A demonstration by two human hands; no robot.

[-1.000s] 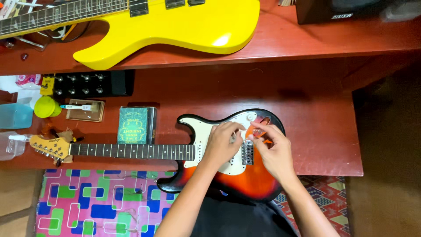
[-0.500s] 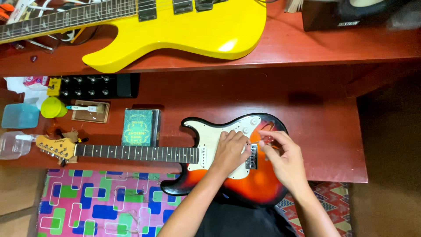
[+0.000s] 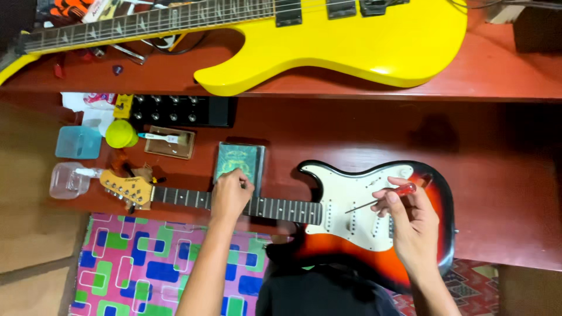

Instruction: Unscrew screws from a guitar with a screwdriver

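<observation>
Pinched in right hand (image 3: pixel 414 225) fingers – slim red-handled screwdriver (image 3: pixel 381 199), shaft slanting down-left over sunburst electric guitar (image 3: pixel 374 234) with white pickguard. Left hand (image 3: pixel 230 196) curled on dark fretboard neck (image 3: pixel 281 209), well left of that grip – neck running left-right.

Both forearms were bare to the bottom edge of the view, with no sleeves, watch, bracelets or gloves on them. The left hand (image 3: pixel 229 196) and the right hand (image 3: pixel 413 225) wore no rings that could be seen, and the nails were short and unpainted. A dark, black-looking garment (image 3: pixel 319 292) covered the lap or torso between the arms.
</observation>
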